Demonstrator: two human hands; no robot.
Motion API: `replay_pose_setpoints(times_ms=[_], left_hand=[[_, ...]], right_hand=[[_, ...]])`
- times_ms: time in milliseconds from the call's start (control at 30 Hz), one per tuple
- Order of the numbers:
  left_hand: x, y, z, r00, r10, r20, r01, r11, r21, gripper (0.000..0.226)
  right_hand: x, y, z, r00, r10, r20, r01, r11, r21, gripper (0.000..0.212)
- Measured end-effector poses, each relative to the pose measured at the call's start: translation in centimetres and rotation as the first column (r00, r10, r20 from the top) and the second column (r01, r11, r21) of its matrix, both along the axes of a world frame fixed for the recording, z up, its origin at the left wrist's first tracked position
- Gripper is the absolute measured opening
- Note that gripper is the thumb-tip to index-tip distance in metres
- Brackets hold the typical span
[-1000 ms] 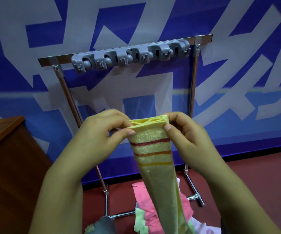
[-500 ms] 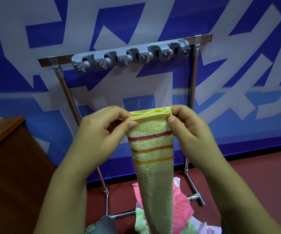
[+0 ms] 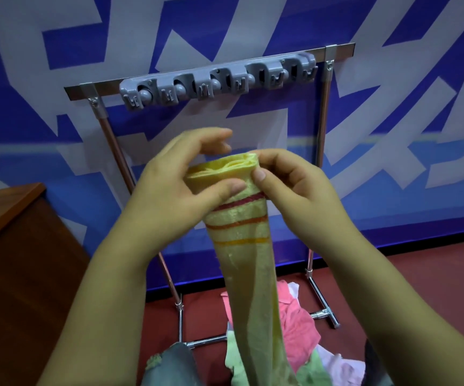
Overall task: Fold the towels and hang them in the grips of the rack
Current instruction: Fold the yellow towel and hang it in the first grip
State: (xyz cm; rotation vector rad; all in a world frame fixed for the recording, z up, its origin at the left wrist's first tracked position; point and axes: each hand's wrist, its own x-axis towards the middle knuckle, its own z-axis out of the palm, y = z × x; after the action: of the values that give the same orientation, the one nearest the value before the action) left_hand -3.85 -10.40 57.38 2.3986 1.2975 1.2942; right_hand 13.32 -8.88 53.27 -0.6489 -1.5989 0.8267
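Note:
A yellow towel (image 3: 242,229) with red, orange and yellow stripes hangs folded into a narrow strip in front of me. My left hand (image 3: 175,188) pinches its folded top edge from the left, thumb on the front, upper fingers lifted. My right hand (image 3: 292,185) grips the same top edge from the right. Above and behind stands the metal rack (image 3: 322,112), its grey grip strip (image 3: 216,80) holding nothing. Pink (image 3: 294,321), green (image 3: 235,358) and pale towels lie piled on the floor below.
A brown wooden cabinet (image 3: 10,246) stands at the left. A blue and white patterned wall is behind the rack. The floor (image 3: 420,288) is dark red. My knee in grey jeans (image 3: 169,366) shows at the bottom.
Both hands moved closer together on the towel's top edge, bunching it narrower. The left hand's upper fingers lifted off the cloth.

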Motion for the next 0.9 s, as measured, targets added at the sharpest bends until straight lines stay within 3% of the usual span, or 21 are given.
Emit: replay_pose_setpoints(times_ms=[100,267,367,500,633,767,900], left_hand=[[0.4,0.1,0.6,0.99,-0.012,-0.14,0.015,1.0,0.021,0.034],[0.8,0.3,0.9,0.996,-0.053,-0.066,0.055,0.998,0.028,0.018],[0.8,0.6,1.1,0.998,-0.06,-0.004,0.06,0.998,-0.035,0.016],[0.7,1.2,1.7,0.999,-0.044,0.019,0.045,0.996,-0.075,0.016],[0.5,1.4,2.1,0.999,-0.033,0.004,0.034,0.996,-0.079,0.017],[0.1,1.3,2.4,0.999,-0.028,-0.016,0.027,0.998,-0.058,0.017],[-0.3,1.4,2.6,1.0,-0.015,-0.023,0.014,0.999,-0.049,0.018]], right_hand=[[-0.4,-0.3,0.0,1.0,0.021,0.008,-0.021,0.999,0.038,0.019],[0.4,0.2,-2.2,0.982,0.153,-0.114,-0.163,0.983,-0.088,0.025],[1.6,0.6,-5.9,0.975,0.223,-0.006,-0.217,0.94,-0.263,0.025],[2.2,0.5,-9.8,0.979,0.162,0.123,-0.105,0.92,-0.377,0.016],[2.2,1.0,-10.9,0.978,-0.04,0.203,0.096,0.957,-0.274,0.022],[2.1,1.2,-11.7,0.976,-0.133,0.175,0.168,0.964,-0.205,0.026],[1.2,1.0,-12.4,0.932,-0.234,0.277,0.265,0.961,-0.08,0.03]])
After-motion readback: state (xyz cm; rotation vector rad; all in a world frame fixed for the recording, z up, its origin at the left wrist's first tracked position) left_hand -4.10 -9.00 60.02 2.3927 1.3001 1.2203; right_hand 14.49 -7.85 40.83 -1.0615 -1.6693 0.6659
